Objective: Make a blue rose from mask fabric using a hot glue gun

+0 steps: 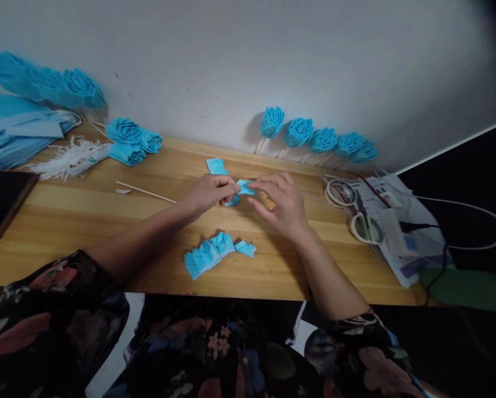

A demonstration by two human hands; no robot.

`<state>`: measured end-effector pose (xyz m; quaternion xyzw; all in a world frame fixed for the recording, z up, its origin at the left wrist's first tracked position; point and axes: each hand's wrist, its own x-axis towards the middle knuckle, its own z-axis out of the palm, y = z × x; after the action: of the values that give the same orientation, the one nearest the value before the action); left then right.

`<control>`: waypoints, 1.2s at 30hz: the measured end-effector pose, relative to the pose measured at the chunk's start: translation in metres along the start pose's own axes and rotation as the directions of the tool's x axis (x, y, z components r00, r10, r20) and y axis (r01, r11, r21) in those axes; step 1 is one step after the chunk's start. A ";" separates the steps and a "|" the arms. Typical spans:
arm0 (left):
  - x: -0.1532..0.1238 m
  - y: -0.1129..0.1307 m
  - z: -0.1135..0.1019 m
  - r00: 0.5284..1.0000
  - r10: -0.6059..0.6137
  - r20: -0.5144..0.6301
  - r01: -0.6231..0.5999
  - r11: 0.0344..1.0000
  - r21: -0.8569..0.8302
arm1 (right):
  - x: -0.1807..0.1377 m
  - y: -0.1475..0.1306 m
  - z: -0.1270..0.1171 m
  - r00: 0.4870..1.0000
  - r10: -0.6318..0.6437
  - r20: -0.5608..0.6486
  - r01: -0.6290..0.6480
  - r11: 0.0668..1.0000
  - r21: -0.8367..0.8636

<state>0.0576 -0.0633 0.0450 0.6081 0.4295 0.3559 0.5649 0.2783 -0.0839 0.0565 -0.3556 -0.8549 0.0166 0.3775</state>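
Observation:
My left hand (215,193) is closed in a pinch on the left end of a small blue crinkled piece (244,187) of thin mask-like material. My right hand (280,202) has its fingertips at the piece's right end, with the thumb held apart below. Another bit of blue material shows under my left fingers. Behind the hands lies a loose blue piece (217,166). Nearer to me are a pleated row of overlapping blue pieces (209,254) and a smaller folded blue piece (245,248). A thin wooden stick (146,191) lies left of my left hand, partly hidden behind the forearm.
Blue flowers on sticks (300,131) lean along the wall; more blue flowers (126,138) lie left beside white loops (72,157), a pile of blue masks (20,130) and a dark phone (5,202). Scissors (367,228), a tape roll (340,193), papers and cables are at right.

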 end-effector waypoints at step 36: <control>-0.006 -0.001 0.008 0.999 0.003 0.047 0.011 0.957 -0.290 | -0.008 -0.006 0.020 0.699 0.623 0.351 -0.633 0.312 0.708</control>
<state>0.0625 -0.0715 0.0435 0.5260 0.3604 0.3996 0.6585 0.2657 -0.0889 0.0390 -0.4533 -0.5496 0.5380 0.4506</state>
